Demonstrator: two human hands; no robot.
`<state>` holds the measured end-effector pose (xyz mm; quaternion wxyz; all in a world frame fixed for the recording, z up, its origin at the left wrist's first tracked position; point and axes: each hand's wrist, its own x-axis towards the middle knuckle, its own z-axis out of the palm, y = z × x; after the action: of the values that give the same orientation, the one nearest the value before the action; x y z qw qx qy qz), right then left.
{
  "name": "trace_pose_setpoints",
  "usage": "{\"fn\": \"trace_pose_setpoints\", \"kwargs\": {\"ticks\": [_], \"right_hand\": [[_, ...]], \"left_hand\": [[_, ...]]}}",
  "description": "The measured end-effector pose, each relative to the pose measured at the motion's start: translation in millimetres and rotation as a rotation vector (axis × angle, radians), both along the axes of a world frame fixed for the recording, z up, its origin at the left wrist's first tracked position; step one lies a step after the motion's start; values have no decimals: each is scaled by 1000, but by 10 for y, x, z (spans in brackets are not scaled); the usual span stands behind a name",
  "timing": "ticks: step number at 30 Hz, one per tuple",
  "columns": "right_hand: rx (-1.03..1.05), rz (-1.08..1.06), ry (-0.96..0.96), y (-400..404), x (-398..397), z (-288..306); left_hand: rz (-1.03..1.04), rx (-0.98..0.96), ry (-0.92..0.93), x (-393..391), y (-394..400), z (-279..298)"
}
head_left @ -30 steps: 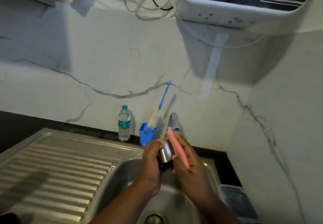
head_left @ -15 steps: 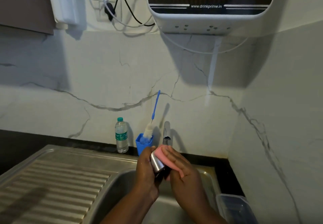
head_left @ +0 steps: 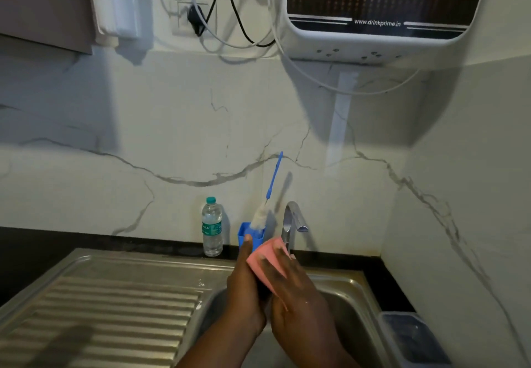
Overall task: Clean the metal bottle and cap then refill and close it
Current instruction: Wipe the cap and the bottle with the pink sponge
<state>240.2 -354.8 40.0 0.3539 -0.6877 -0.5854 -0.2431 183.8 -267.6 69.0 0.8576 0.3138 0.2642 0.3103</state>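
Over the sink basin (head_left: 355, 307), my left hand (head_left: 244, 284) is closed around the metal bottle. The bottle itself is hidden between my two hands and behind the pink sponge (head_left: 263, 255). My right hand (head_left: 296, 290) presses that sponge flat against the bottle, fingers spread over it. No cap can be seen.
A steel tap (head_left: 291, 221) stands just behind my hands. A blue holder (head_left: 244, 232) with a bottle brush (head_left: 274, 175) and a plastic water bottle (head_left: 212, 227) sit by the wall. Draining board (head_left: 115, 310) at left, plastic container (head_left: 413, 336) at right, water purifier (head_left: 373, 31) above.
The view has tilted upward. The sponge has moved over the bottle's shiny side, which showed before and is now covered. My hands stay together over the sink.
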Motion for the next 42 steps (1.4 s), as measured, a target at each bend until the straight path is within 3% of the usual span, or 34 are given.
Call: {"fn": "trace_pose_setpoints", "kwargs": {"ticks": [5, 9, 12, 19, 23, 26, 30, 33, 35, 38, 42], "right_hand": [[108, 51, 218, 4, -139, 70], [46, 98, 164, 42, -88, 6], [59, 91, 245, 20, -17, 25], [35, 161, 976, -64, -41, 322], [60, 187, 1247, -44, 35, 423], [3, 106, 1177, -22, 21, 333], [-56, 49, 467, -67, -76, 100], [-42, 135, 327, -100, -63, 72], [-28, 74, 279, -73, -11, -4], [-9, 83, 440, -42, 45, -46], [22, 172, 1055, -72, 103, 149]], "left_hand": [[-164, 3, 18, -29, 3, 14], [-77, 9, -16, 10, 59, -90], [-13, 40, -38, 36, 34, -144], [87, 94, -85, 1, -43, -174], [126, 129, -25, 26, -72, -220], [147, 141, 97, 50, -129, -190], [28, 34, 48, 12, -293, -48], [12, 39, -37, 5, -301, -54], [61, 50, -14, 25, -268, -98], [137, 59, 33, 50, -239, -163], [127, 128, 27, 60, -279, -199]]}}
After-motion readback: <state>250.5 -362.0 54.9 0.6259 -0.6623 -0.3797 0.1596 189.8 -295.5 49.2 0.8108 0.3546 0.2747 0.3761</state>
